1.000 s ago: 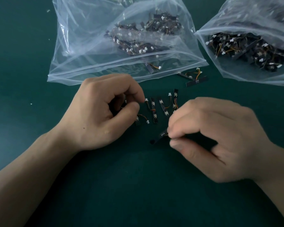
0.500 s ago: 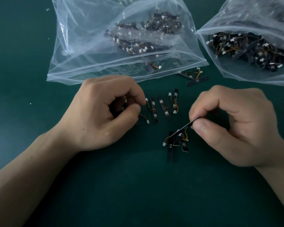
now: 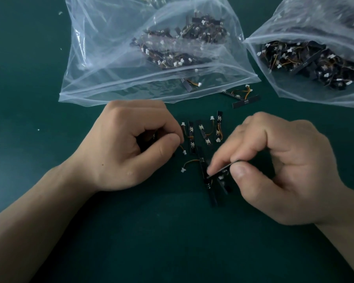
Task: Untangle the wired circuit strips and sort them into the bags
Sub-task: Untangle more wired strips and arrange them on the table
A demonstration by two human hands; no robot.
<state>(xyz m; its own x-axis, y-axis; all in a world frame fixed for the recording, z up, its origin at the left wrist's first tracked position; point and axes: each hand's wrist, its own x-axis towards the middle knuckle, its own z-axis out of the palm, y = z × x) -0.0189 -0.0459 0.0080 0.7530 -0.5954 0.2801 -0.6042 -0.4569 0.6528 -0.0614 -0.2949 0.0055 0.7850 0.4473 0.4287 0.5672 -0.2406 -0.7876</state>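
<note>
Your right hand (image 3: pixel 274 170) pinches a thin, flat black circuit strip (image 3: pixel 221 172) between thumb and forefinger, just right of the frame's centre, and holds it tilted low over the matte dark-green counter (image 3: pixel 172 252). Under it is a tangle of more black strips (image 3: pixel 212 198). From the tangle a slim orange-brown wire curls left to a small white plug (image 3: pixel 182 170).

Your left hand (image 3: pixel 131 144), left of centre, is curled into a tight fist round something dark. It is probably more strips, though shadow hides them. A short wire with a white plug pokes out beside the thumb.

Between and just above your hands, a row of loose strips (image 3: pixel 191 137) lies flat, each with pale square parts and thin wires. Two clear, crinkled plastic bags lie along the top of the frame, the left bag (image 3: pixel 110 58) at upper centre and the right bag (image 3: pixel 284 86) at the upper right. Each holds a heap of strips. A stray wired pair (image 3: pixel 244 98) lies on the counter between their mouths.
</note>
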